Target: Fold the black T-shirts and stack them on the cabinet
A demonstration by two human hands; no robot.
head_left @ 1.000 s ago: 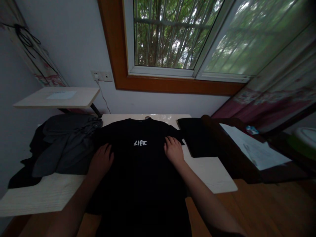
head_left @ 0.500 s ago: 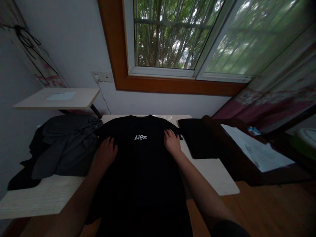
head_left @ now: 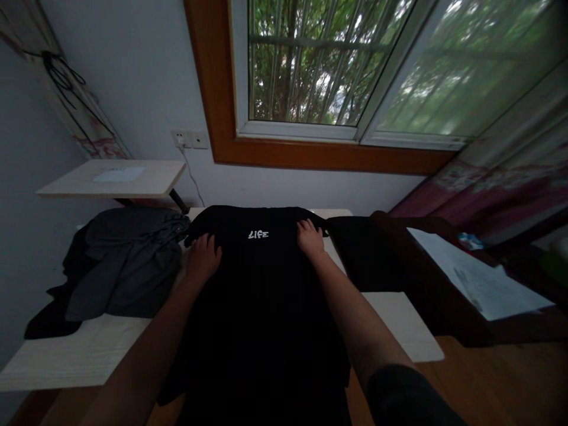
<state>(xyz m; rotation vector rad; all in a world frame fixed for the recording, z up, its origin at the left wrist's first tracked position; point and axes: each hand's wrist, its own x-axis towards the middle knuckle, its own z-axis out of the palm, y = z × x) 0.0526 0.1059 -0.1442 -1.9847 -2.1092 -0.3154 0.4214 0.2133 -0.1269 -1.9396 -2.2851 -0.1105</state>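
A black T-shirt (head_left: pixel 261 284) lies spread on a pale table, its white lettering (head_left: pixel 258 235) upside down to me near the far edge. The shirt's far end reaches the table's back edge, and its near end hangs over the front. My left hand (head_left: pixel 204 257) rests on the left side of the shirt, fingers stretched out. On the right side, below the sleeve, my right hand (head_left: pixel 310 238) lies with its fingers extended on the cloth. Neither hand visibly grips the fabric.
Dark grey clothes (head_left: pixel 128 254) are heaped at the left, beneath a raised wooden shelf (head_left: pixel 110 180). To the right lies folded black cloth (head_left: pixel 368 254), beside a dark brown surface bearing papers (head_left: pixel 479 278). A window (head_left: pixel 310 71) is behind the table.
The shirt has slid away from me; its lettering sits farther back and the neckline no longer shows. Both hands have moved slightly forward with it. The view has shifted a little.
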